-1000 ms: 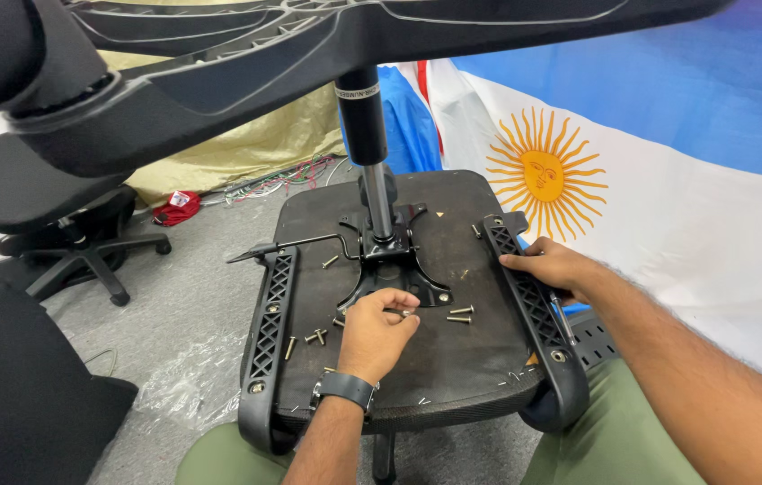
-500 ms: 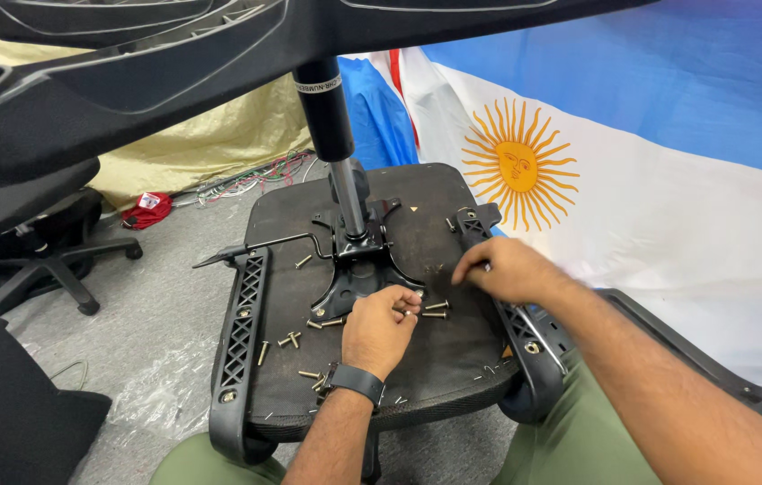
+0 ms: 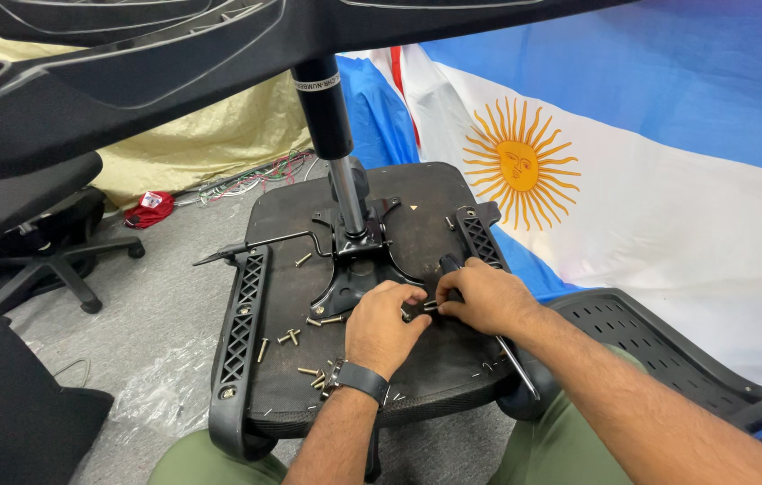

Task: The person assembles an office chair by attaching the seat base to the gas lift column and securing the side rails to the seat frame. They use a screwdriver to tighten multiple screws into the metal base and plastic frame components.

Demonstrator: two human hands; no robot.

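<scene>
Several small metal screws (image 3: pixel 314 320) lie loose on the upturned chair seat base (image 3: pixel 417 377) at lower centre; light, hard and apt to roll, they are best pinched by the shank. Both hands meet just below the black mechanism plate (image 3: pixel 349 278): the left hand (image 3: pixel 381 328) and right hand (image 3: pixel 486 301) curl their fingertips, nearly closed, around a small fastener between them, the right also pressing a slim tool (image 3: pixel 516 364).

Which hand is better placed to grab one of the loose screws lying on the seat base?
Probably the left hand: the loose screws lie just to its left on the seat base, while the right hand sits farther away, beyond it.
</scene>
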